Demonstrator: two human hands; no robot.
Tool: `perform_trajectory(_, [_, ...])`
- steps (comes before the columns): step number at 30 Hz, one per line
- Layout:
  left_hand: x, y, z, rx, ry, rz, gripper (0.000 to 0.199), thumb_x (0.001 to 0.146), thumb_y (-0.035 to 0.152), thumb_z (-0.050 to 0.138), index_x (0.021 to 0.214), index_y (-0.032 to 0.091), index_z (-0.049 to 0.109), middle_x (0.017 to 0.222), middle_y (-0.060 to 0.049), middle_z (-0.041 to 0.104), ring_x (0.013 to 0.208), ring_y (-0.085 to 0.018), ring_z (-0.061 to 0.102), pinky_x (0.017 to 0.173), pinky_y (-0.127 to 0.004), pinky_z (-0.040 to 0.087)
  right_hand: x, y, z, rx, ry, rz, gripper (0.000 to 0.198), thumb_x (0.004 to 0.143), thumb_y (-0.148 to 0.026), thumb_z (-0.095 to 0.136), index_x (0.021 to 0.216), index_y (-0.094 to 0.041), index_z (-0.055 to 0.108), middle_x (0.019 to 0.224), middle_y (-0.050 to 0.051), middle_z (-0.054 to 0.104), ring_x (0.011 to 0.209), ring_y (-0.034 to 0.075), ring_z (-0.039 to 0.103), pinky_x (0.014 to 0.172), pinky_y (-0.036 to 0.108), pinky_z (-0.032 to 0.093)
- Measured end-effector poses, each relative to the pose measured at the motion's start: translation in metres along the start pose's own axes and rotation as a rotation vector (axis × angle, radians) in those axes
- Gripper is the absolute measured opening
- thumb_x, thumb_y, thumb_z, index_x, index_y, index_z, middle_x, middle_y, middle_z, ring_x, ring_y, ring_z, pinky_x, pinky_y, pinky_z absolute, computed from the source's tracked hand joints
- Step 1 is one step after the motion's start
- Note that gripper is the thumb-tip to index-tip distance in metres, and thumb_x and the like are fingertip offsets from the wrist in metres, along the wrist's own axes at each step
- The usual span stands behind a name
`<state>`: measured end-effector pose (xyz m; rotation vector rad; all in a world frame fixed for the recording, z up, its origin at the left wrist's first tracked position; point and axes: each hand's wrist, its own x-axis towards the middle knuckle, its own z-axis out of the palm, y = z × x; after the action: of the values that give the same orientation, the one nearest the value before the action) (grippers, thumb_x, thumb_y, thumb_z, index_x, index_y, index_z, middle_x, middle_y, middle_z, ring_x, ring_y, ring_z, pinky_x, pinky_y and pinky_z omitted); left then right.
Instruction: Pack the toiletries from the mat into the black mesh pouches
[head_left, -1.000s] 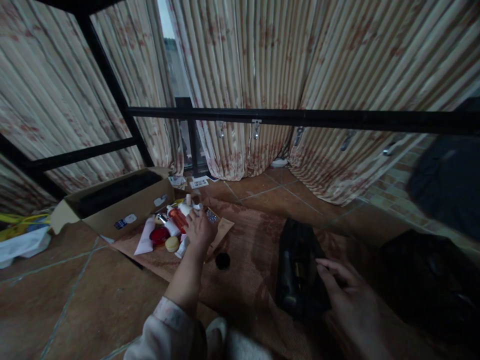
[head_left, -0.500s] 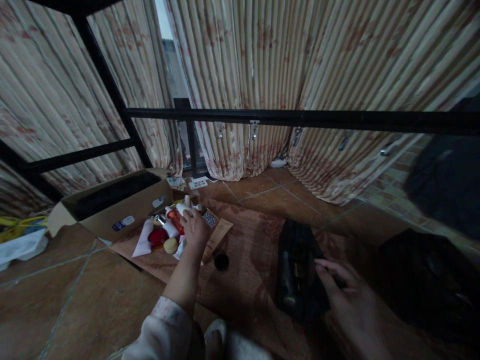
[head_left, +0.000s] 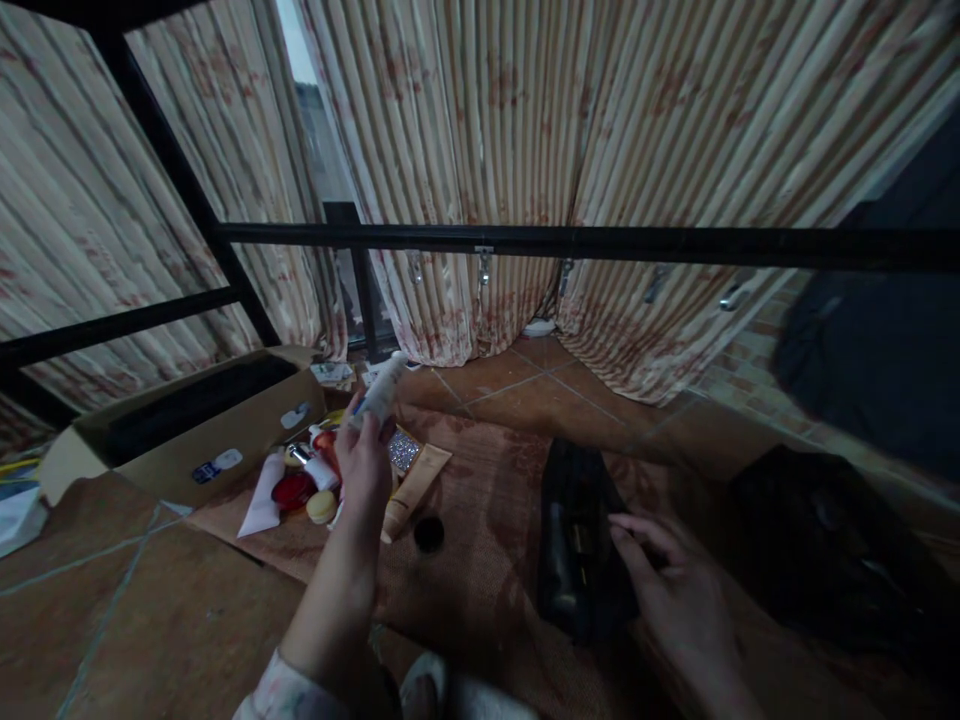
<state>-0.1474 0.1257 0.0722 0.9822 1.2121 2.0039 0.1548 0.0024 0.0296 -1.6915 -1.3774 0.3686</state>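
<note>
Covering the middle of the tiled floor, a brown mat (head_left: 487, 560) carries everything. An open cardboard box (head_left: 187, 430) sits off its far left corner. A black pouch (head_left: 577, 545) lies open mid-mat; the right hand (head_left: 675, 590) rests at its right edge, fingers loosely spread. The left hand (head_left: 364, 465), fingers closed around a white tube (head_left: 384, 388), holds it raised above the cosmetics heap (head_left: 315, 475) at the far left edge. Risk: the grip is low on the tube, so it could tip out and scatter the heap.
</note>
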Motion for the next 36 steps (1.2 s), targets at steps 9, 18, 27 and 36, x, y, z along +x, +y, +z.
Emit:
perform_trajectory(9, [-0.067, 0.014, 0.051, -0.701, -0.276, -0.771, 0.036, 0.082, 0.013, 0.046, 0.117, 0.016, 0.054, 0.115, -0.010, 0.062, 0.104, -0.019, 0.060, 0.084, -0.026, 0.054, -0.001, -0.001, 0.003, 0.043, 0.029, 0.019, 0.028, 0.080, -0.045, 0.050, 0.086, -0.024, 0.068, 0.104, 0.005, 0.061, 0.096, 0.021, 0.057, 0.082, 0.033, 0.043])
perform_trajectory(18, [-0.086, 0.009, 0.060, -0.650, -0.455, -0.865, 0.021, 0.076, 0.014, 0.053, 0.096, 0.018, 0.060, 0.101, -0.003, 0.066, 0.092, -0.017, 0.064, 0.081, -0.028, 0.054, 0.000, -0.003, 0.002, 0.042, 0.033, -0.009, 0.027, 0.081, -0.044, 0.049, 0.087, -0.024, 0.068, 0.100, 0.005, 0.062, 0.097, 0.021, 0.056, 0.085, 0.035, 0.042])
perform_trajectory(27, [-0.094, 0.011, 0.067, -0.686, -0.429, -0.998, 0.022, 0.081, 0.027, 0.051, 0.098, 0.015, 0.060, 0.105, -0.008, 0.067, 0.101, -0.023, 0.062, 0.081, -0.034, 0.054, 0.000, -0.003, 0.003, 0.047, 0.032, -0.024, 0.028, 0.081, -0.043, 0.049, 0.086, -0.023, 0.067, 0.097, 0.005, 0.062, 0.094, 0.021, 0.057, 0.083, 0.035, 0.042])
perform_trajectory(36, [-0.094, 0.017, 0.068, -0.790, -0.504, -1.087, 0.046, 0.083, 0.024, 0.042, 0.123, 0.003, 0.051, 0.111, -0.019, 0.063, 0.104, -0.026, 0.061, 0.078, -0.030, 0.055, -0.002, -0.003, 0.003, 0.058, 0.031, 0.001, 0.026, 0.082, -0.043, 0.050, 0.087, -0.024, 0.067, 0.098, 0.004, 0.062, 0.094, 0.021, 0.057, 0.083, 0.033, 0.042])
